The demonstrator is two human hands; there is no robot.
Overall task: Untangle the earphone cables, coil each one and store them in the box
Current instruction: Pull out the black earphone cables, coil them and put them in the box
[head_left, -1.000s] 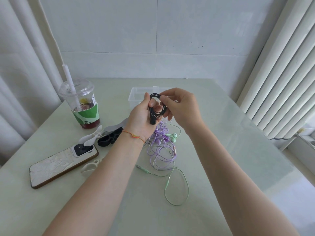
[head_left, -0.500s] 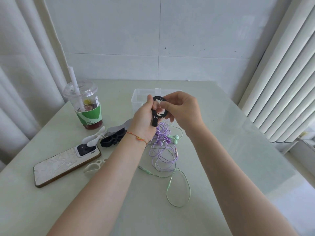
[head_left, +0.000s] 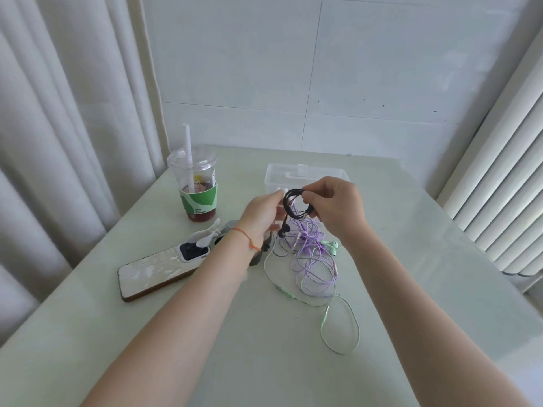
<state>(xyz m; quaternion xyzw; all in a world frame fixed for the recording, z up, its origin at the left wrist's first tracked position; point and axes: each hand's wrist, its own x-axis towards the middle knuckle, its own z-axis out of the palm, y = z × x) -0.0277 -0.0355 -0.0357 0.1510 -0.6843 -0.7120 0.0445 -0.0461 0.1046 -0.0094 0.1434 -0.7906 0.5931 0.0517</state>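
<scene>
A: Pale green worktop (head_left: pixel 205 333) set in a corner, white tiled wall behind, curtains left, vertical blinds right. What do the hands have?

B: Both are raised above the worktop, just in front of the clear plastic box (head_left: pixel 305 174). Right hand (head_left: pixel 335 207): grip closed, fingers curled round the black earphone cable (head_left: pixel 293 207), which is wound into a small coil. Left hand (head_left: pixel 261 215): thumb and fingertips touch the coil's left side; whether that grip truly pinches the cable, I cannot tell.

A: Any loose end?

B: One short black strand hangs below the coil with the earbuds at its end.

A: Other cables?

B: Purple earphone cable (head_left: pixel 311 259) lies in a loose tangle on the worktop under the hands. Green earphone cable (head_left: pixel 340 327) runs through that tangle, its buds at the right edge of the heap, one long loop trailing toward the camera.

A: Left of the heap?

B: Phone (head_left: pixel 152 271) face down, a small white fan (head_left: pixel 205 235) resting at its camera end, dark clips partly hidden behind the left wrist. Further back, an iced drink cup (head_left: pixel 197 186) with green sleeve and white straw. Red string bracelet on the left wrist.
</scene>
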